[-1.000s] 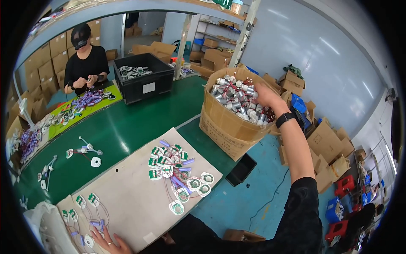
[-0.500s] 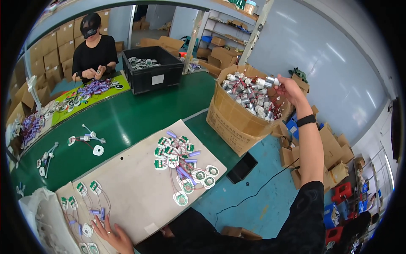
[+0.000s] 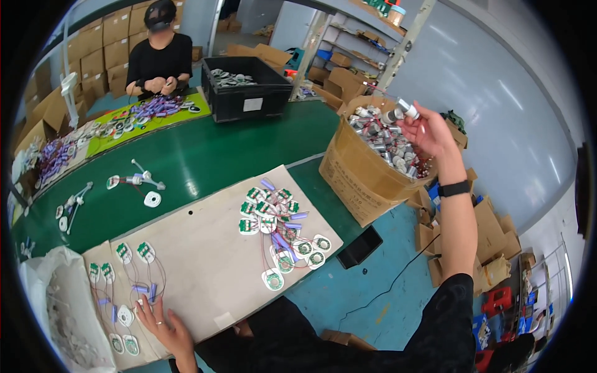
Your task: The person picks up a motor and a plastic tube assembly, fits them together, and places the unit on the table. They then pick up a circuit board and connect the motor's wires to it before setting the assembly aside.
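Note:
My right hand (image 3: 429, 129) is raised over the big carton (image 3: 354, 177), its fingers closed around a small silver motor (image 3: 408, 108) with a white end. Red leads stick out to the left near it. Below, the carton holds a heap of similar silver motors (image 3: 388, 146) with red wires. On the pale board at lower left, my left hand (image 3: 165, 328) lies with its fingers spread. Close to its fingertips are a white disc (image 3: 126, 316) and purple cylindrical cells (image 3: 153, 292), wired to white discs with green circuit boards (image 3: 145, 252).
More wired discs and cells (image 3: 273, 227) are piled on the board's right side. A plastic-lined bin (image 3: 46, 273) stands at the left edge. Across the green table (image 3: 249, 146) are a black crate (image 3: 233, 102) and a co-worker (image 3: 161, 62) handling small parts.
My right hand has drawn the motor slightly up from the heap, its red leads now stretched leftward. The view has shifted a little; my left hand stays on the board.

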